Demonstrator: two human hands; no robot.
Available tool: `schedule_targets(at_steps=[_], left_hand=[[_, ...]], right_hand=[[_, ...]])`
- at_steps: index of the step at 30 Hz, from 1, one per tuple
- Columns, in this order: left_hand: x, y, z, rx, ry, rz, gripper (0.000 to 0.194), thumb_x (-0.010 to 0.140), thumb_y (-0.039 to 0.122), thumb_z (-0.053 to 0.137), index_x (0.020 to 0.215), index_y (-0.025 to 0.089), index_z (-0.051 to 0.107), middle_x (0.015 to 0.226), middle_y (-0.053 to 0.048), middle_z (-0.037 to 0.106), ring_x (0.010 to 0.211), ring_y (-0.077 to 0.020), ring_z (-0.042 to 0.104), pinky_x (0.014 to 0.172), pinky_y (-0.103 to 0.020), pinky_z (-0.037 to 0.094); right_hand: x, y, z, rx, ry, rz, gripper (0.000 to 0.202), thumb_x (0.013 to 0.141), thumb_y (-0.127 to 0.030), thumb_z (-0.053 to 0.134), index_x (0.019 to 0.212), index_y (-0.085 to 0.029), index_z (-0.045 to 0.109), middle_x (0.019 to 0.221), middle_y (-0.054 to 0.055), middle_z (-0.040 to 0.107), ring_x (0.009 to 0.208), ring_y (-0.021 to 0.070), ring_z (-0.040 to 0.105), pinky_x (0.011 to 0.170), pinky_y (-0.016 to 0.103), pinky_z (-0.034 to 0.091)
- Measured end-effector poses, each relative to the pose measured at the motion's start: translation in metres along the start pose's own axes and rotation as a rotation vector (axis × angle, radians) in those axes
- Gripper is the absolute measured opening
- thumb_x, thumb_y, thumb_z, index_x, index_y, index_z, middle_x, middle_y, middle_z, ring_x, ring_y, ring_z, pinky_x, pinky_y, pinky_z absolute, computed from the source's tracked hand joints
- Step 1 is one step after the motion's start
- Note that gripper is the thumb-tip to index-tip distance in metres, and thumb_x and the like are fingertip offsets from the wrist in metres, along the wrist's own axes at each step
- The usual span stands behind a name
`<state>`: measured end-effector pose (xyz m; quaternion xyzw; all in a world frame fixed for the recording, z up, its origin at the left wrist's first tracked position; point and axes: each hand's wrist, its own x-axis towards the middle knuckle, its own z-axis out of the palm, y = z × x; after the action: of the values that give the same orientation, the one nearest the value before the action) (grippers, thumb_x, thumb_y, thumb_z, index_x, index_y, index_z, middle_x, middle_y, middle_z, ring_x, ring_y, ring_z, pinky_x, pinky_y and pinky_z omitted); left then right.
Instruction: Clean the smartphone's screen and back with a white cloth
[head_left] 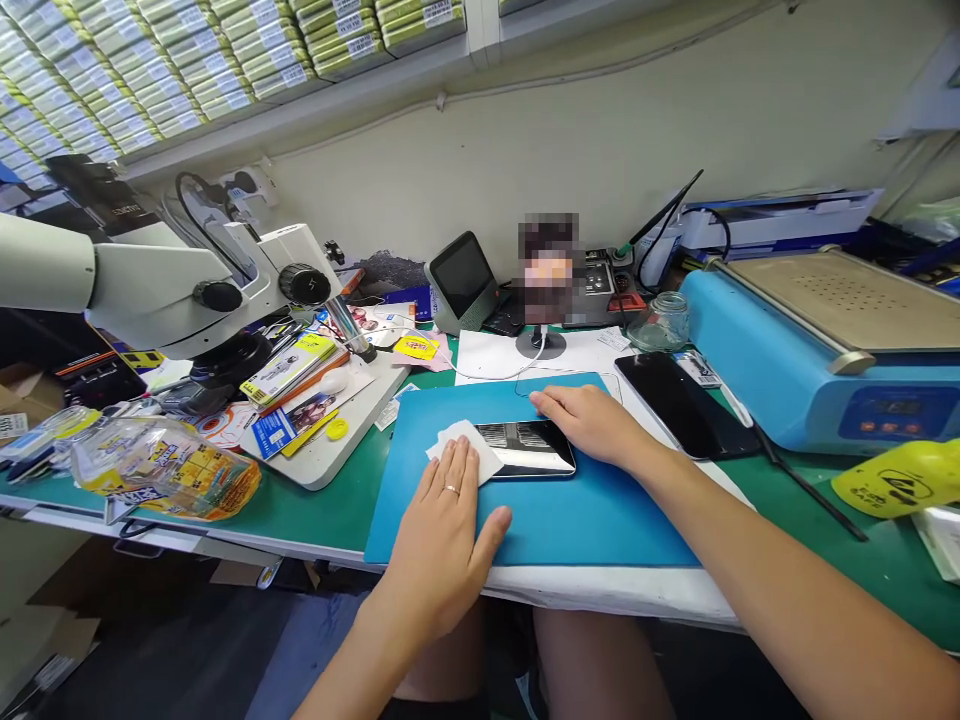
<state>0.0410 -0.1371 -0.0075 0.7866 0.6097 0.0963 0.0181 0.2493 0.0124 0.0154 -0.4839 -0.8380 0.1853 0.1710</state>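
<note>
A phone with a glossy, reflective face (529,450) lies flat on a blue mat (585,520). My left hand (450,530), a ring on one finger, lies palm down with its fingertips on a white wipe (480,452) that covers the phone's left end. Its fingers are stretched out and the thumb stands apart. My right hand (592,425) rests at the phone's upper right corner, on the mat, with its fingers partly extended to the left. Nothing shows in its grasp; its underside is hidden.
A microscope (157,290) stands at the left over cluttered packets, near a plastic jar (165,465). A larger black phone (682,405), a glass jar (664,320), a blue heating plate (795,370) and a yellow bottle (896,478) are at the right.
</note>
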Motion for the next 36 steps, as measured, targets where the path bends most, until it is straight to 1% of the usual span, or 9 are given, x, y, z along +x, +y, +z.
schedule_targets(at_steps=[4,6,12,14,22,24,30,32,36], left_hand=[[0.032,-0.005,-0.003,-0.008,-0.038,-0.029,0.069,0.106,0.05,0.025,0.154,0.0,0.028,0.161,-0.021,0.023,0.151,-0.0316,0.018,0.121,-0.051,0.026],[0.034,-0.005,-0.003,-0.008,-0.034,-0.029,0.069,0.106,0.05,0.026,0.153,0.0,0.028,0.161,-0.022,0.022,0.151,-0.0315,0.018,0.121,-0.05,0.025],[-0.015,0.003,-0.002,0.03,-0.014,0.02,0.069,0.106,0.053,0.027,0.156,0.004,0.024,0.163,-0.019,0.019,0.151,-0.0289,0.016,0.12,-0.048,0.029],[-0.02,0.004,-0.002,0.04,-0.017,0.024,0.07,0.106,0.053,0.027,0.155,0.004,0.025,0.162,-0.019,0.021,0.151,-0.0289,0.017,0.12,-0.048,0.03],[0.04,-0.003,0.0,0.017,-0.03,-0.033,0.069,0.107,0.049,0.024,0.153,-0.002,0.028,0.161,-0.024,0.022,0.151,-0.032,0.014,0.121,-0.052,0.026],[0.035,-0.001,0.002,0.015,-0.019,-0.039,0.07,0.106,0.05,0.024,0.153,-0.003,0.026,0.161,-0.024,0.018,0.151,-0.0326,0.012,0.121,-0.053,0.025],[-0.008,0.014,0.008,0.015,0.019,-0.001,0.075,0.105,0.054,0.029,0.156,0.001,0.019,0.163,-0.023,0.013,0.151,-0.0333,0.01,0.12,-0.053,0.027],[0.0,0.022,0.005,-0.002,-0.012,0.016,0.079,0.103,0.058,0.029,0.156,-0.001,0.021,0.162,-0.024,0.014,0.151,-0.0345,0.009,0.121,-0.053,0.025],[0.048,0.046,-0.001,-0.086,-0.104,0.109,0.082,0.103,0.06,0.024,0.155,-0.003,0.024,0.162,-0.023,0.015,0.151,-0.0347,0.008,0.123,-0.051,0.018]], right_hand=[[0.0,0.001,0.0,0.006,0.006,-0.013,0.048,0.1,-0.05,0.034,0.075,-0.025,0.066,0.081,0.005,0.075,0.079,0.0247,0.067,0.064,0.032,0.039],[-0.001,0.001,0.0,0.007,0.002,-0.009,0.048,0.1,-0.051,0.034,0.075,-0.025,0.065,0.079,0.004,0.074,0.077,0.0244,0.066,0.062,0.032,0.037],[-0.003,-0.001,-0.001,-0.015,0.006,-0.004,0.049,0.1,-0.053,0.032,0.066,-0.024,0.054,0.066,0.003,0.066,0.069,0.0223,0.06,0.059,0.032,0.031],[-0.002,-0.001,0.0,-0.025,0.006,-0.005,0.048,0.099,-0.052,0.033,0.066,-0.024,0.053,0.065,0.002,0.065,0.069,0.0221,0.06,0.059,0.032,0.03],[-0.002,0.001,0.001,-0.009,-0.006,-0.001,0.049,0.1,-0.053,0.031,0.07,-0.025,0.058,0.071,0.003,0.069,0.073,0.0233,0.062,0.06,0.032,0.03],[-0.003,0.001,0.001,-0.014,-0.007,-0.004,0.049,0.1,-0.053,0.031,0.071,-0.025,0.058,0.072,0.003,0.069,0.074,0.0236,0.062,0.06,0.032,0.03],[0.0,0.0,0.001,-0.046,-0.01,0.005,0.048,0.1,-0.053,0.031,0.067,-0.025,0.052,0.066,0.003,0.065,0.07,0.0231,0.06,0.058,0.031,0.028],[0.002,0.0,0.001,-0.046,-0.008,0.002,0.048,0.099,-0.053,0.031,0.067,-0.025,0.053,0.067,0.003,0.066,0.072,0.0237,0.061,0.059,0.031,0.028],[0.003,0.001,0.002,0.014,0.006,-0.014,0.049,0.099,-0.054,0.032,0.068,-0.025,0.057,0.069,0.004,0.068,0.072,0.0233,0.062,0.06,0.031,0.03]])
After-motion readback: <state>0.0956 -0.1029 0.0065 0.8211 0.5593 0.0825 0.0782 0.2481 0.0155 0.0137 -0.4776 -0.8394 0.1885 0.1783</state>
